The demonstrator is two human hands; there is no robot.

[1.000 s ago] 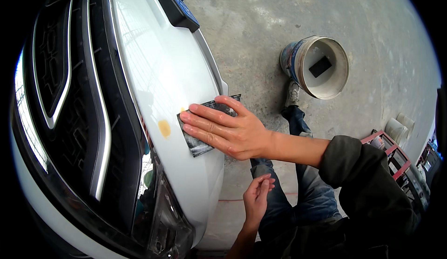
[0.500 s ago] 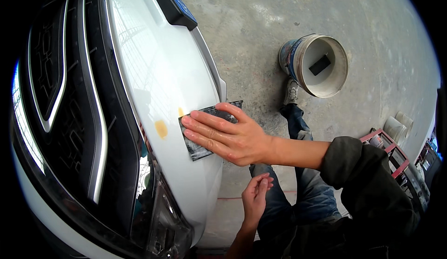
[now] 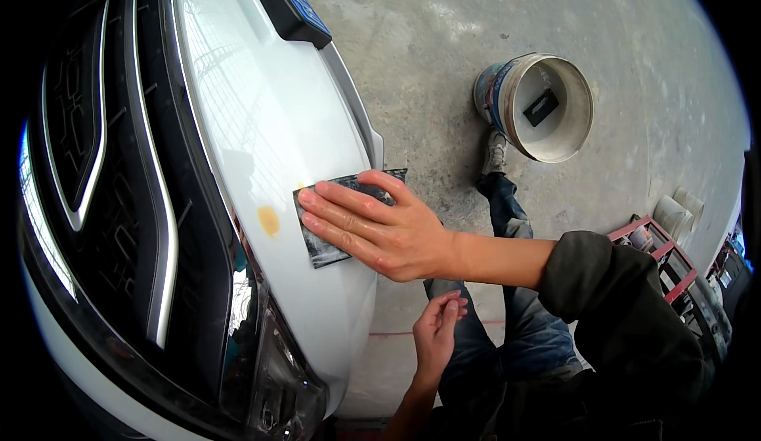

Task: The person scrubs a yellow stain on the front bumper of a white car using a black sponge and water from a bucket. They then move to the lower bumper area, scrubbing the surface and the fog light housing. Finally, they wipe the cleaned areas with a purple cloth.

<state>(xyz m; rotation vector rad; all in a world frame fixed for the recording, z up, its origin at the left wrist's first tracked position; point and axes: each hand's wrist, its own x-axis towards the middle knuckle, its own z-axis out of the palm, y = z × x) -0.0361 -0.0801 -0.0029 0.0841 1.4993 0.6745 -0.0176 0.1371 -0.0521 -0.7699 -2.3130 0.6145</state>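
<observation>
My right hand (image 3: 372, 227) lies flat on a dark, wet sheet of sandpaper (image 3: 323, 253), pressing it against the white bumper (image 3: 277, 116) of a car. Its fingers point left over the sheet, and the thumb is hidden. Left of the fingertips, a yellowish patch (image 3: 268, 221) shows in the paint. A smaller yellow spot peeks out at the sheet's upper left corner. My left hand (image 3: 437, 334) hovers lower down, in front of my leg, fingers curled in and thumb against them. Nothing shows in it.
A bucket (image 3: 590, 108) of cloudy water stands on the concrete floor, a dark rectangular block (image 3: 541, 108) inside. The black grille (image 3: 135, 171) and headlight (image 3: 281, 378) flank the bumper. A licence plate holder (image 3: 297, 13) juts out above. Right lie a red metal frame (image 3: 678, 282) and pale buckets (image 3: 674, 217).
My right hand and the sandpaper have slid slightly left and up the bumper, covering more of the small yellow spot. The view has shifted a little. My left hand stays almost still.
</observation>
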